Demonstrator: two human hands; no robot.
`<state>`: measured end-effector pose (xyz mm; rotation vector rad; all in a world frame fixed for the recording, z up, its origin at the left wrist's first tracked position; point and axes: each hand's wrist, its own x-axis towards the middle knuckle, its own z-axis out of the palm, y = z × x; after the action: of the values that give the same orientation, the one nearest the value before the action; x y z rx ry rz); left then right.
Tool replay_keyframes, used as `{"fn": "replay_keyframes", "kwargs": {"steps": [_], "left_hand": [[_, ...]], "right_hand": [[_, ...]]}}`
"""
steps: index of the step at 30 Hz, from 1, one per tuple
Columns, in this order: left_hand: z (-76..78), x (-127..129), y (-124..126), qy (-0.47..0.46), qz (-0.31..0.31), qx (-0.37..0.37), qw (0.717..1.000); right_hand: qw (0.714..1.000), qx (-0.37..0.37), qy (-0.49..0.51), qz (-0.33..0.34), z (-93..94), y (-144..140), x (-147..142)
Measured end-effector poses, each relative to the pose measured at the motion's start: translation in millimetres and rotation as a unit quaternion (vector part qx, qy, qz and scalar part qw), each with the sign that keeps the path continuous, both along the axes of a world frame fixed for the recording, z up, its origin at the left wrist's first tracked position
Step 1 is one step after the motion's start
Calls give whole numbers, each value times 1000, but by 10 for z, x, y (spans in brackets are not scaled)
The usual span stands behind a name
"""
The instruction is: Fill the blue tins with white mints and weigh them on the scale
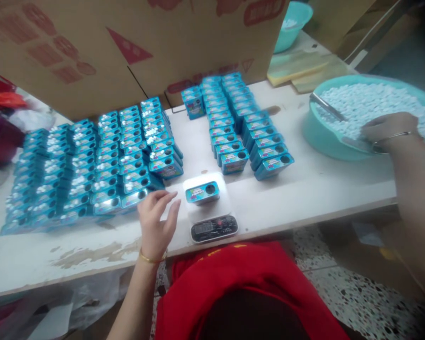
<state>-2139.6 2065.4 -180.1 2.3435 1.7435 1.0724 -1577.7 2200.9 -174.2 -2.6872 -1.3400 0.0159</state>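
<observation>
On the white platform of a small digital scale [214,228] rests a blue box [202,192] with a dark round hole in its top. My left hand [158,219] is just left of that box, fingers apart, holding nothing. My right hand [389,127] reaches into a turquoise bowl [335,145] at the right. Its fingers are curled down at the small white pieces [375,97], and their tips are hidden, so what they hold does not show. A metal utensil [328,107] leans in the bowl, apart from my hand.
Rows of similar blue boxes [109,160] fill the left of the white table, many with white pieces on top. More blue boxes [235,160] stand in rows beyond the scale. A large cardboard box [198,42] borders the back. Another turquoise bowl [290,38] stands far right.
</observation>
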Motion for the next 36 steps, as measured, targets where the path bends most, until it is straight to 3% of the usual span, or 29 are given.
{"fn": "replay_keyframes", "kwargs": {"steps": [3,5,8,11,15,17,19,22,26,32,36], "left_hand": [[-291,-189,-198,6,41,-34,999],[-520,-282,-339,12,63,-56,996],[-841,-366,-513,8,83,-88,993],[-1060,-384,-616,8,87,-88,992],[-1169,-367,-663,25,108,-60,992],[-1179,-365,-666,25,110,-52,992],[-1186,-371,-662,25,109,-47,993],[-1208,-387,-656,27,109,-44,993],[-1235,-395,-659,28,114,-43,992],[-1214,-389,-666,33,112,-38,992],[-1203,-389,-666,25,115,-47,992]], "right_hand": [[985,94,100,-106,185,-115,-235],[955,184,202,-120,365,-219,-585],[925,212,316,9,632,-416,-1337],[870,136,423,213,772,-599,-2132],[782,21,501,370,733,-720,-2874],[757,-9,500,421,682,-733,-3082],[759,-21,457,464,651,-731,-3220],[791,-35,332,512,656,-729,-3362],[805,-96,222,542,697,-746,-3492],[811,-109,185,544,723,-778,-3586],[813,-58,255,520,713,-744,-3560]]}}
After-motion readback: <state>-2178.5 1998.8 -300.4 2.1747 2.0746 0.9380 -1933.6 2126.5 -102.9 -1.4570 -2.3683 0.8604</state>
